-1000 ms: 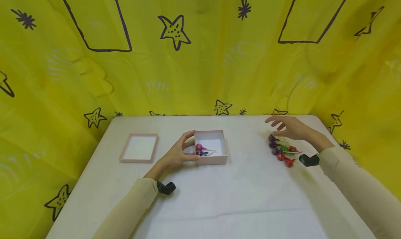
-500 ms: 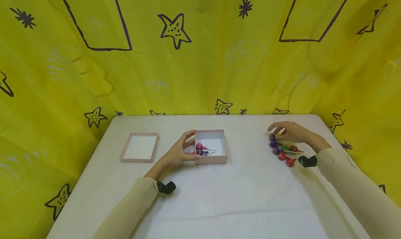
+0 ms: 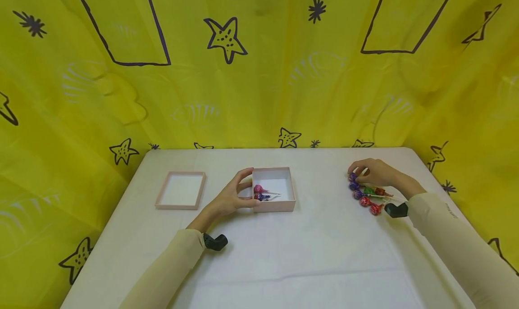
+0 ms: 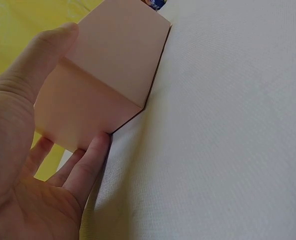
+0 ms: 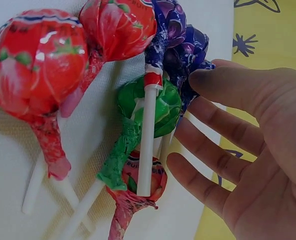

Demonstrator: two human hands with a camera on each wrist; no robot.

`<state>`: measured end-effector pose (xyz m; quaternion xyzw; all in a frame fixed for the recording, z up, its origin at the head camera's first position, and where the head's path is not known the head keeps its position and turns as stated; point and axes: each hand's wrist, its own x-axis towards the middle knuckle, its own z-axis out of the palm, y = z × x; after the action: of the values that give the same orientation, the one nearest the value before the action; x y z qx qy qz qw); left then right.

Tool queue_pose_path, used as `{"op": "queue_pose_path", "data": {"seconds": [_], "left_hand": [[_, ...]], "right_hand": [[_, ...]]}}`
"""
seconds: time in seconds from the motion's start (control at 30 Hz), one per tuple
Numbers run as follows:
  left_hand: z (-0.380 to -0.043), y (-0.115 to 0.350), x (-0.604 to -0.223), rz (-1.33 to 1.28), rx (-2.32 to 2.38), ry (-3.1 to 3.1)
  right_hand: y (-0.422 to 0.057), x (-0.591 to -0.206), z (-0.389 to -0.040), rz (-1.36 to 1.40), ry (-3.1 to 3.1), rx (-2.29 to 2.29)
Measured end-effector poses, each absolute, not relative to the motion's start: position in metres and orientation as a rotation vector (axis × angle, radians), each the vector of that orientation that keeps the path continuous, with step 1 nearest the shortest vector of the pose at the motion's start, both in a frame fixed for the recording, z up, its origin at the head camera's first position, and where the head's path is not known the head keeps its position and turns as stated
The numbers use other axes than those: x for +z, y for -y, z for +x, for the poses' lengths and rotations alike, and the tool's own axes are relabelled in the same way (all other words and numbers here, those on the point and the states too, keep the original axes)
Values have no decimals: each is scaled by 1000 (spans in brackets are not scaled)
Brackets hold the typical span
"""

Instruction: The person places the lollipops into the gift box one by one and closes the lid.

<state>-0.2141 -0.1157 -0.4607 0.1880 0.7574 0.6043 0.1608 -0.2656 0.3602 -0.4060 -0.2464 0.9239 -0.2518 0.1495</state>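
My left hand grips the left side of an open pink box, thumb at its near corner and fingers along its side. In the left wrist view, the box's outer walls stand on the cloth. A pink lollipop and a dark-wrapped lollipop lie inside, sticks pointing right. At the right, my right hand pinches the farthest purple lollipop between thumb and forefinger; its stick is mostly hidden. Beside it lie several more lollipops, including a green one and a red one.
A shallow pink-edged lid lies on the white tablecloth, left of the box. Behind the table hangs a yellow curtain with drawn stars, which also closes off both sides.
My right hand has come down onto the farthest purple lollipop, and its thumb and forefinger have closed on it. The left hand and the box have stayed in place.
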Motion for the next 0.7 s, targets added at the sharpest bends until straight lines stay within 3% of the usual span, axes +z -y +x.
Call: {"op": "queue_pose_path", "data": {"seconds": [0.7], "left_hand": [[-214,115,-461,535,1718,-2175]], "right_hand": [[-363,-409,-267,-714,-2671,-708]]}}
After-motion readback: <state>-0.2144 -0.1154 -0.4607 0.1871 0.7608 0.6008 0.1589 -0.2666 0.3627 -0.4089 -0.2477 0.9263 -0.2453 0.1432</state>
